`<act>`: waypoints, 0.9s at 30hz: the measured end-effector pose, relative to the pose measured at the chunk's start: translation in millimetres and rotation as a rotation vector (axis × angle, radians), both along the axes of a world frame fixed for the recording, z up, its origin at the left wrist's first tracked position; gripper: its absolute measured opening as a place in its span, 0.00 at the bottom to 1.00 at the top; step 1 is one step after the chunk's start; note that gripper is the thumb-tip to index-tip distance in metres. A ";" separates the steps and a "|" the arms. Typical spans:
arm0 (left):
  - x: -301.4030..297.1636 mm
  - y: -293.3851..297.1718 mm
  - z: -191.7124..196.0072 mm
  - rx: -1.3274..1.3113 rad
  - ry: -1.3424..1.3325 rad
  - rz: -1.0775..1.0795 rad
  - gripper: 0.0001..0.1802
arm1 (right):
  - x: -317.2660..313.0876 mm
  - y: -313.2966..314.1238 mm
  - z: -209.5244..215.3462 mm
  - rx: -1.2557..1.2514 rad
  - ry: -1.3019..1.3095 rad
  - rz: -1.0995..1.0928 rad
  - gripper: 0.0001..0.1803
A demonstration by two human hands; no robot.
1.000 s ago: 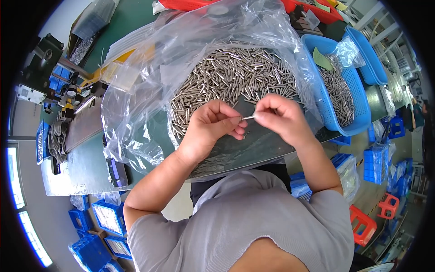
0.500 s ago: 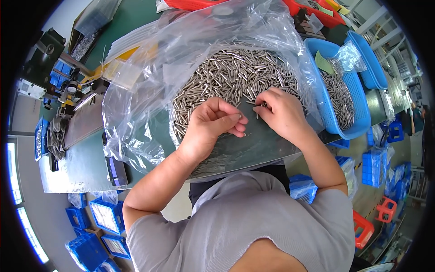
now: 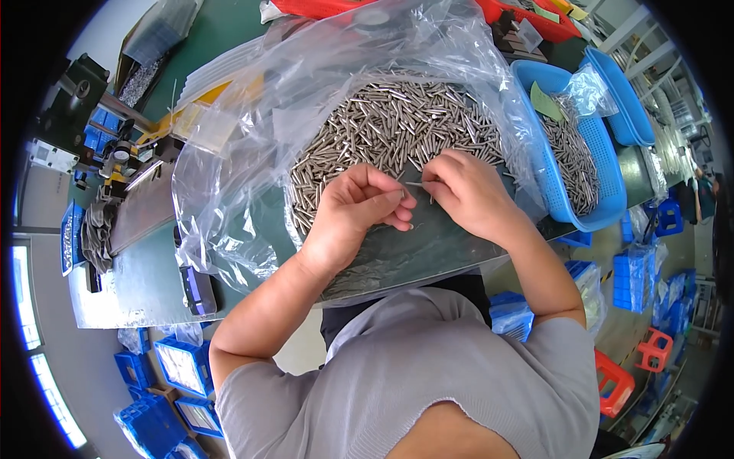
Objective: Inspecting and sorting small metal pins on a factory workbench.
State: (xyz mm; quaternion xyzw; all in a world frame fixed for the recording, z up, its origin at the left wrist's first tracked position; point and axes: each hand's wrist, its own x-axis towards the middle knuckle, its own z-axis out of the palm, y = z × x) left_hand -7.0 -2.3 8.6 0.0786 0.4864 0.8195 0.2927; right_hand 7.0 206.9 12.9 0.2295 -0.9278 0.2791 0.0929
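Metal pin pinched between both hands over clear plastic bag

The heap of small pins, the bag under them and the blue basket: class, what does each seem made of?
Heap of small silvery pins: probably metal, with a bright sheen. Clear crinkled bag: thin plastic film, see-through with glossy creases. Blue perforated basket: likely moulded plastic, even matte colour.

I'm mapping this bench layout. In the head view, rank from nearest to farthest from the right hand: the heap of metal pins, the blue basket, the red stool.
From the right hand:
1. Heap of metal pins: right at the fingertips, just beyond the hand.
2. Blue basket: on the bench to the hand's right.
3. Red stool: down on the floor, far lower right.
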 end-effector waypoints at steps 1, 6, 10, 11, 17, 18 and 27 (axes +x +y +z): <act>-0.5 0.1 -0.3 0.005 -0.009 -0.012 0.03 | 1.1 1.5 1.5 -0.129 -0.047 -0.008 0.05; 0.1 0.5 -0.7 -0.007 -0.023 -0.041 0.04 | 11.5 5.9 20.7 -0.441 -0.338 0.037 0.02; 0.4 1.2 -1.5 -0.037 -0.026 -0.056 0.04 | 13.6 1.6 22.5 -0.393 -0.326 0.084 0.05; 0.7 1.1 -1.7 -0.035 -0.018 -0.056 0.04 | 13.7 0.7 22.6 -0.370 -0.290 0.076 0.05; 1.8 1.6 0.5 -0.056 -0.004 -0.067 0.04 | 16.2 -5.2 25.7 -0.339 -0.261 0.059 0.04; 2.2 1.2 -0.3 -0.056 -0.004 -0.065 0.04 | 16.5 -8.1 26.4 -0.381 -0.303 0.065 0.03; 2.8 1.2 0.8 -0.013 0.017 -0.074 0.02 | 13.3 -12.6 22.4 -0.611 -0.494 0.027 0.04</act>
